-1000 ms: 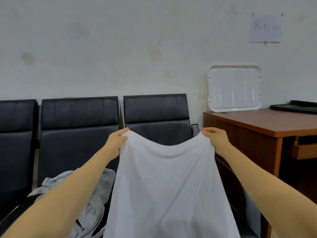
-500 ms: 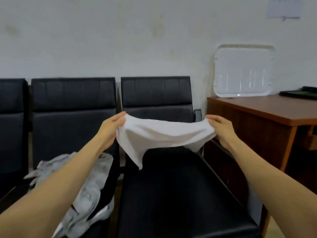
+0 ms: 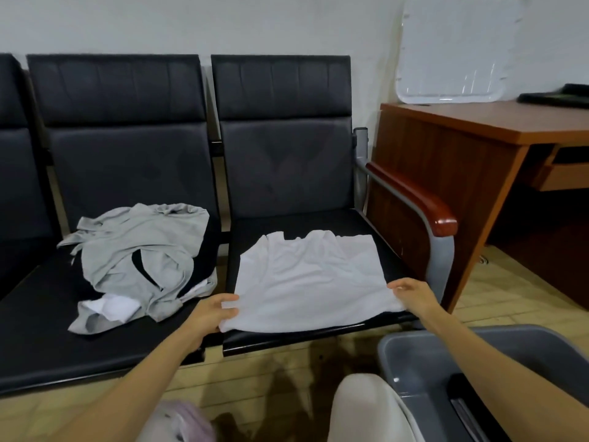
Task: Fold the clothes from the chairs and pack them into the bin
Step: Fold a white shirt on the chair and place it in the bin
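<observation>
Single head-worn wide-angle view, facing forward-down, close over chair seat [image 3: 334, 223].

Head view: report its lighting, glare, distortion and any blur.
Head view: soft, even light, faint shadow under the white shirt; head view: glare streaks on the white tray, a highlight on the armrest; head view: wide-angle stretch at the edges, on the grey bin; head view: bottom corners slightly soft.

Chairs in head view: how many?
3. Left chair, cut off at the frame edge; middle chair under the grey clothes pile; right chair under the white garment. More may sit out of frame to the left.
</observation>
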A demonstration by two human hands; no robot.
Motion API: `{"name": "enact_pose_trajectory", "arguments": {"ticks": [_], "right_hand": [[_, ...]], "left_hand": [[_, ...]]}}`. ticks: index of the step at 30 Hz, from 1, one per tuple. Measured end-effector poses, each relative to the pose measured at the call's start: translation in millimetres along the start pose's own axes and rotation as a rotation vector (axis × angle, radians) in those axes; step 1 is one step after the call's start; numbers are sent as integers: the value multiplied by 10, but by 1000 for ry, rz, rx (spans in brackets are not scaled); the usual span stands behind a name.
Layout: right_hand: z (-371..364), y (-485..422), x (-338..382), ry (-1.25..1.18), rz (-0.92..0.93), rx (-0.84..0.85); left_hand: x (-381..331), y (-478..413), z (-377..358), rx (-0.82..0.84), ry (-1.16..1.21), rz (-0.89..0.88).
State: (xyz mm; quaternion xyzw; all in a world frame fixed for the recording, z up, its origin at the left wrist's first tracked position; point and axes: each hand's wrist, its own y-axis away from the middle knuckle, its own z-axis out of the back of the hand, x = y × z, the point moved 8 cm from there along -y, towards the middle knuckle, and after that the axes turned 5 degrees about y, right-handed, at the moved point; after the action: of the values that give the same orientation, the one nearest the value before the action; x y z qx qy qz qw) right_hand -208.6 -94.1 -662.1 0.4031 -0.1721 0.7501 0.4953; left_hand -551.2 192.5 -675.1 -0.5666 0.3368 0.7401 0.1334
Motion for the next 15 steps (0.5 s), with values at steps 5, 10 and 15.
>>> {"name": "enact_pose_trajectory", "arguments": {"ticks": [5,10,15], "right_hand": [[-63,65,105,411,63,63],[-123,146,461,818,195,-29],[-560,-91,802,677,285,69]], "left_hand": [[-14,-51,-81,-1,-337,-57],[-116,-114,-162,-127,-917,-11],[-377,-482,-349,-102,-868,-128]]}}
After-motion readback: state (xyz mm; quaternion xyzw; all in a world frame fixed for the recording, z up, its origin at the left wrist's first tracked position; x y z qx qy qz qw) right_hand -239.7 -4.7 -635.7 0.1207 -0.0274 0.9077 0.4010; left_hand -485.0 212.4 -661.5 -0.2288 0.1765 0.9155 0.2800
